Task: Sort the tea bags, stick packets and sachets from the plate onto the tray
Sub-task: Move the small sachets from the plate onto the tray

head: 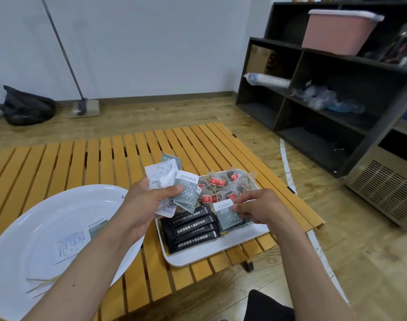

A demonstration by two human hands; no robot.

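Plate point(35, 228) lies nearest us on the slatted table point(59, 158), below and to the left of the left hand's grip; two sachets point(82, 235) rest flat on its white surface, beside a few thin straw-like strips near the front rim.

We note the left hand point(142, 205) closed around a fanned bunch of sachets point(174, 181), thumb pressed across the front one, the rest spreading upward and behind it. The bunch is raised above the gap between plate and tray.

We see the right hand point(258, 205) just to the right of that grip, fingertips pinched on the right edge of a single grey-green sachet point(228, 214). This sachet sits low over the tray point(197, 258); we cannot tell whether it touches the contents.

Directly below and left of the right-hand pinch, black stick packets point(191, 230) lie side by side in the near part of the tray. Beyond both grips, tea bags point(221, 184) with red tags fill the far part of the tray.

Farther off, a dark shelf unit point(336, 89) stands against the wall.
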